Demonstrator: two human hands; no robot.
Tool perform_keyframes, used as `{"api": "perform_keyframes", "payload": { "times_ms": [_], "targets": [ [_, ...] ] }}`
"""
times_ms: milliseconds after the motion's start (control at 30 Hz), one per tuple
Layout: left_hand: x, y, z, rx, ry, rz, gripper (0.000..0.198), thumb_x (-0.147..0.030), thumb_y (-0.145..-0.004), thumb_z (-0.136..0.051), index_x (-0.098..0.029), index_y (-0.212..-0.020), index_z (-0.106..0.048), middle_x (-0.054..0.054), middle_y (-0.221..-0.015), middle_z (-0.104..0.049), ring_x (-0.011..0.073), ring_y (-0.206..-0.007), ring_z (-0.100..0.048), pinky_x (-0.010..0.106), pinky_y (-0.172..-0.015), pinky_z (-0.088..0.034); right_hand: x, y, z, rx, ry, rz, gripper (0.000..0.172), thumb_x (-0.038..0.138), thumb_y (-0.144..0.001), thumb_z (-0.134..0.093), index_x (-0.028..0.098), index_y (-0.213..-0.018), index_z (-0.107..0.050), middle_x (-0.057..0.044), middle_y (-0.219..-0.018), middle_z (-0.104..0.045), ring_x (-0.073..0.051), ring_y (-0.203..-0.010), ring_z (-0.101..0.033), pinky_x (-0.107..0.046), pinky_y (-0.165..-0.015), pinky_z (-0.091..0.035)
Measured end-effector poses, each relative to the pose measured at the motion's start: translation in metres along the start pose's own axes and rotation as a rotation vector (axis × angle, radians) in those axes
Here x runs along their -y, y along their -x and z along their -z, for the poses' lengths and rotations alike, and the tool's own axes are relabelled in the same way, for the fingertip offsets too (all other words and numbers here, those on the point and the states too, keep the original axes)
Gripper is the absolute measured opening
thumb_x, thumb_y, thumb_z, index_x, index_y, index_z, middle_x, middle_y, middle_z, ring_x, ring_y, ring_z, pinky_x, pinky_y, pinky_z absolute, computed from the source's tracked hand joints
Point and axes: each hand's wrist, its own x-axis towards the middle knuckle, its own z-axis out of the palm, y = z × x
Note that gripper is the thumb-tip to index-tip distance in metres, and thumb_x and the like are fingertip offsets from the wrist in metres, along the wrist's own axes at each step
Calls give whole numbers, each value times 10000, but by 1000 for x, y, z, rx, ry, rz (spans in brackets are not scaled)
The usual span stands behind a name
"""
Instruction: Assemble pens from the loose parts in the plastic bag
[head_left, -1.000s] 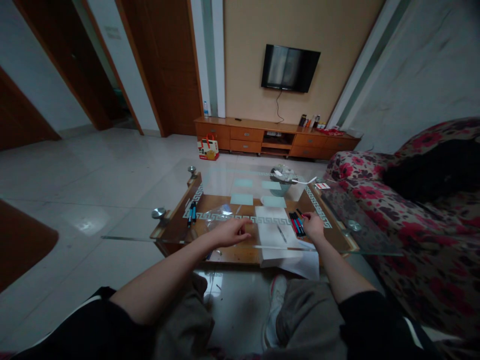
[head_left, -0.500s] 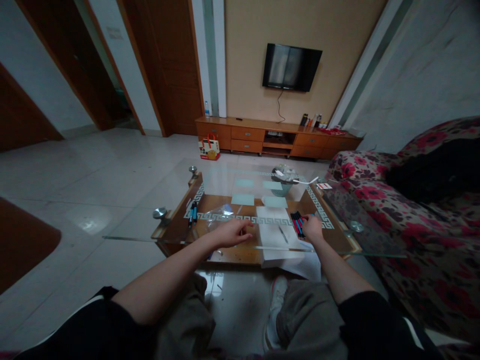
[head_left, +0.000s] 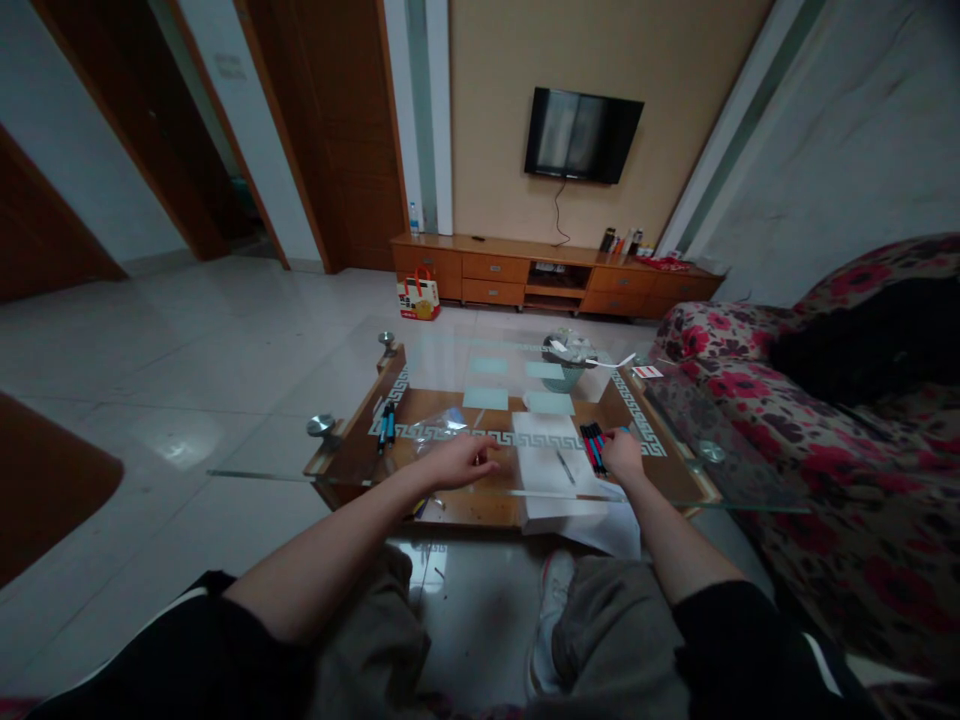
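My left hand [head_left: 459, 462] rests on the glass coffee table [head_left: 352, 455] with its fingers curled loosely; whether anything is in them is not visible. Just beyond it lies a crumpled clear plastic bag [head_left: 442, 428]. My right hand [head_left: 622, 452] lies beside a row of several red, blue and black pens [head_left: 594, 446], its fingertips pinched at their far ends. Between my hands lies a white sheet of paper [head_left: 547, 455] with one loose pen [head_left: 565, 465] on it. Two more pens [head_left: 385, 424] lie at the table's left edge.
A bowl of crumpled paper [head_left: 566, 352] and pale cards [head_left: 486, 398] occupy the table's far half. A floral sofa [head_left: 825, 430] runs along the right. A wooden TV cabinet [head_left: 547, 276] and wall TV [head_left: 582, 134] stand ahead, with an orange bag [head_left: 417, 296] on the tiled floor.
My right hand has slid slightly left and closer onto the row of pens. My left hand has hardly moved.
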Motion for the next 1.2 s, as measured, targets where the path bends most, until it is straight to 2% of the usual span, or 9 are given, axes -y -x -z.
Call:
{"api": "perform_keyframes", "payload": {
  "times_ms": [100, 267, 367, 433, 567, 667, 800, 867, 1200],
  "targets": [
    [5, -1, -2, -20, -35, 37, 372, -433, -904, -543, -197, -1178, -628, 42, -852, -714, 181, -746, -644, 255, -670, -444, 2, 2, 2, -3, 6, -14, 333, 138, -815, -522, 78, -1060, -739, -213, -1001, -721, -294, -979, -682, -334, -834, -496],
    [21, -4, 3, -168, -152, 283, 340, -425, -865, -577, -217, -1118, -672, 57, -961, -710, 213, -885, -647, 290, -791, -482, 6, 4, 5, -15, 9, -24, 334, 144, -831, -490, 67, -1041, -738, -220, -969, -712, -307, -980, -672, -360, -850, -489],
    [37, -3, 11, -282, -220, 409, 351, -393, -878, -538, -193, -1138, -662, 122, -1165, -640, 280, -1117, -570, 370, -963, -438, 9, 6, 9, -35, 16, -27, 340, 165, -835, -489, 63, -1051, -731, -231, -997, -695, -318, -1022, -651, -389, -894, -473],
    [51, 1, 15, -347, -263, 503, 424, -394, -867, -530, -157, -1206, -622, 179, -1269, -559, 351, -1223, -486, 456, -1018, -395, 11, 9, 12, -61, 20, -28, 355, 198, -848, -484, 71, -1082, -719, -237, -1057, -673, -328, -1066, -627, -412, -916, -463],
    [81, 10, 15, -491, -430, 891, 628, -532, -798, -585, -92, -1246, -561, 258, -1448, -364, 433, -1389, -259, 512, -1064, -334, 14, 15, 17, -127, 28, -39, 370, 273, -871, -479, 121, -1126, -700, -219, -1136, -627, -325, -1075, -610, -433, -905, -467],
    [97, 16, 12, -468, -381, 1100, 696, -597, -789, -551, -57, -1227, -546, 299, -1469, -316, 452, -1404, -225, 522, -1056, -332, 17, 18, 19, -142, 25, -28, 352, 280, -868, -492, 136, -1108, -705, -208, -1132, -618, -319, -1074, -603, -426, -916, -461],
    [105, 18, 12, -429, -335, 1141, 732, -606, -773, -552, -46, -1244, -521, 309, -1339, -463, 443, -1284, -410, 513, -980, -398, 21, 18, 21, -136, 22, -10, 343, 274, -873, -491, 135, -1101, -706, -207, -1111, -617, -318, -1082, -592, -432, -943, -446],
    [105, 18, 13, -417, -331, 1130, 729, -602, -768, -558, -49, -1242, -528, 296, -1314, -489, 430, -1258, -442, 507, -981, -401, 22, 18, 22, -124, 18, -4, 339, 270, -873, -492, 135, -1100, -705, -206, -1110, -615, -315, -1080, -590, -432, -952, -441],
    [102, 18, 18, -400, -316, 1071, 655, -562, -787, -520, -55, -1189, -623, 282, -1422, -383, 430, -1268, -445, 503, -973, -430, 20, 17, 20, -128, 11, 19, 329, 286, -879, -496, 134, -1091, -696, -190, -1120, -602, -302, -1069, -580, -404, -949, -440]
  ]
}}
